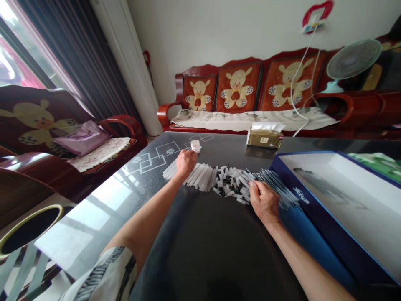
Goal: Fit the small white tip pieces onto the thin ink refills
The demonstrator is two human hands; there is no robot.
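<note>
- Left hand (186, 164): half-curled, resting over the ends of a row of translucent plastic tubes (199, 177), just beside a small white cap (196, 146); whether it grips anything, I cannot tell.
- Right hand (265, 202): fingers bent down, touching a heap of thin rods (277, 188) – any grip is unclear.
- Between the hands: a pile of black-and-white plastic pieces (232, 184) on the dark desk (219, 251).
- Right of them: an open blue box (316, 200).

I can slide across the dark tabletop (213, 251) toward myself, below the spread of white tubes (232, 184); to the right, the blue box wall (308, 200) hems my right hand (264, 202), and the tissue box (265, 138) stands farther ahead.
</note>
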